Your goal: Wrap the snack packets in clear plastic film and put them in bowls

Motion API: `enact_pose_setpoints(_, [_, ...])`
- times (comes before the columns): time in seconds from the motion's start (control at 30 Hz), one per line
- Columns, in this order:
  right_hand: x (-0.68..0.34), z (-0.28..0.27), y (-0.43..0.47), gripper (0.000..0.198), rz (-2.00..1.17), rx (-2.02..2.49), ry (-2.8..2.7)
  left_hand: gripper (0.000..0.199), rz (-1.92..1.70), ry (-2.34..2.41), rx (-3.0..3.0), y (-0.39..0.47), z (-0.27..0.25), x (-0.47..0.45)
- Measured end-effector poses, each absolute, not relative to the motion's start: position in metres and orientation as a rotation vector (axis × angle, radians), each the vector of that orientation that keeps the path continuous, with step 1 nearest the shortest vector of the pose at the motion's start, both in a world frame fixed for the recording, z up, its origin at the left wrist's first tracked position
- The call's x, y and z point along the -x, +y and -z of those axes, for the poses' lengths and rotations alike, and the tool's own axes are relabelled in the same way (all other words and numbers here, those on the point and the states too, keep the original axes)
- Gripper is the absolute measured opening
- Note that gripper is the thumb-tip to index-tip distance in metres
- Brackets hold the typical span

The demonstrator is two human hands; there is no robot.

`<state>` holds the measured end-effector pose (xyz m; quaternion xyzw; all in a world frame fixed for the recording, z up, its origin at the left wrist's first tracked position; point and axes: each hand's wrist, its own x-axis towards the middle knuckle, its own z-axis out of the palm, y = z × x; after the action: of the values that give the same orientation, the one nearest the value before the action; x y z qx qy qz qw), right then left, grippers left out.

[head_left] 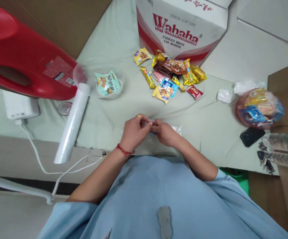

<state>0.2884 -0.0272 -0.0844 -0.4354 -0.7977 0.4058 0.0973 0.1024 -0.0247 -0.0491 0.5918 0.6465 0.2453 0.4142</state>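
My left hand (135, 132), with a red bracelet at the wrist and a ring, meets my right hand (165, 133) over the table near my body. Both are closed, fingertips together, on a small plastic packet; only a clear bit above and a blue bit below show, so its kind is hidden. Clear crinkled plastic (177, 129) lies beside my right hand; whether it joins the packet I cannot tell. Beyond my hands is a heap of wrapped snacks (175, 66), including a yellow cookie packet (161, 94) and a red-wrapped piece (194, 92).
A Wahaha carton (181, 30) stands behind the snacks. Left are a clear bowl (120, 89) holding a mint-green packet, a plastic-film roll (71, 126), a red jug (29, 59) and a white charger (22, 105). Right are a filled snack bowl (240, 114), a black object (252, 136), keys and bottles.
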Motion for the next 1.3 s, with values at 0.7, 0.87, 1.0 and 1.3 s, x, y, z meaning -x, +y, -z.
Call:
enact_pose_setpoints(0.7, [-0.348, 0.063, -0.077, 0.015, -0.764, 1.991, -2.05, 0.057, -0.22, 1.563, -2.427, -0.079, 0.097, -0.128])
enact_pose_setpoints(0.87, [-0.307, 0.052, -0.031, 0.008, -0.908, 1.748, -1.985, 0.05, -0.263, 1.505, -2.468, -0.078, 0.102, -0.127])
enact_pose_setpoints(1.0, [-0.262, 0.056, 0.006, 0.015, -0.831, 1.829, -2.221, 0.044, -0.311, 1.474, -2.347, -0.079, 0.104, -0.125])
enact_pose_setpoints(1.3, [-0.227, 0.06, -0.022, 0.048, -0.499, 1.834, -2.451, 0.031, -0.864, 1.404, -2.199, -0.097, 0.089, -0.063])
